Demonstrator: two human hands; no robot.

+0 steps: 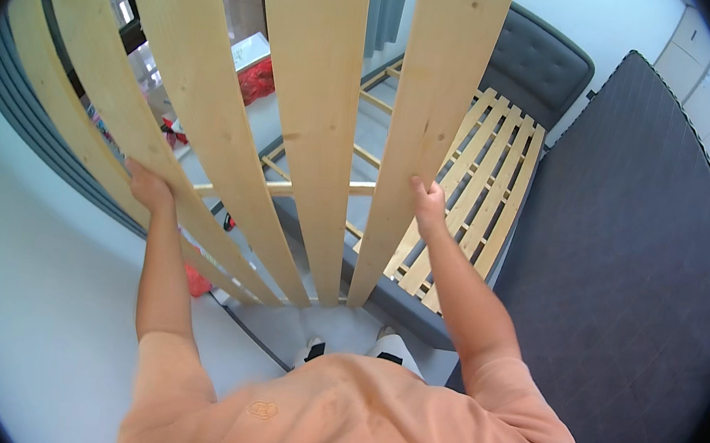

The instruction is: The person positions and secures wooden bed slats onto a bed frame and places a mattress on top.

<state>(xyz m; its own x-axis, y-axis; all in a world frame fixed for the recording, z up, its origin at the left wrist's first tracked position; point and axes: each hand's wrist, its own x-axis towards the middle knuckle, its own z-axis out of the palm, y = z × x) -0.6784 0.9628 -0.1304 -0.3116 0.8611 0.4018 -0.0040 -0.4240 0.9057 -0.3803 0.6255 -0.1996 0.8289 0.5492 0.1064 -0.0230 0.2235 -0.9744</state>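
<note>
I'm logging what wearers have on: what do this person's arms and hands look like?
The left hand and right hand are ungloved. Both forearms are bare, below the short, plain sleeves of a peach-orange T-shirt.

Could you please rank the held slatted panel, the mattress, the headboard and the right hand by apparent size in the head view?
1. Slatted panel and mattress: unsure, as the panel's nearness enlarges it.
2. Headboard.
3. Right hand.
</note>
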